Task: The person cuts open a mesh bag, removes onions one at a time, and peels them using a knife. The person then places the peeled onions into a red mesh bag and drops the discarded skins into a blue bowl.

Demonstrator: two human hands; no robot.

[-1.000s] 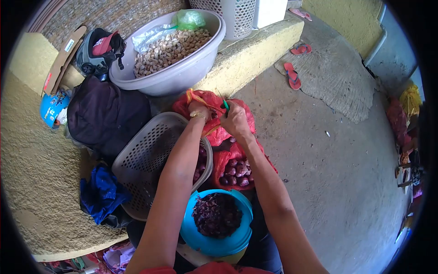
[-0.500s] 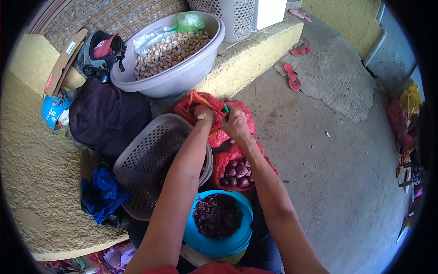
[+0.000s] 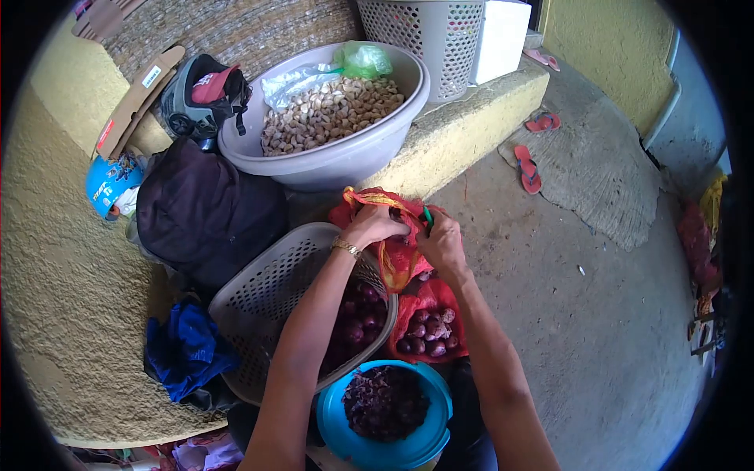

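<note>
My left hand point(image 3: 380, 225), with a gold-coloured band at the wrist, has its fingers closed on the upper part of a red mesh bag point(image 3: 402, 257) with yellow edging. Beside it, my right hand point(image 3: 444, 245) grips a green-handled tool point(image 3: 428, 215); its working end is hidden. Just below the bag, a second red mesh bag point(image 3: 399, 330) lies open around several red onions point(image 3: 428, 333). More onions point(image 3: 357, 322) lie in the grey perforated basket point(image 3: 236, 302), partly behind my left forearm. Nearest my body, a blue tub point(image 3: 349, 446) holds dark onion skins point(image 3: 385, 404).
A large pale basin point(image 3: 338, 165) of garlic cloves point(image 3: 330, 114) and plastic bags stands at the back. Left are a black bag point(image 3: 212, 212), a helmet point(image 3: 200, 98) and blue cloth point(image 3: 188, 349). A raised ledge point(image 3: 479, 125) runs behind; flip-flops point(image 3: 528, 169) lie on the concrete floor.
My left hand, earlier sunk in the red mesh bag, now shows more at its upper part. The bag's mouth is pulled toward me. The whole view has shifted, so things appear lower and further right.
</note>
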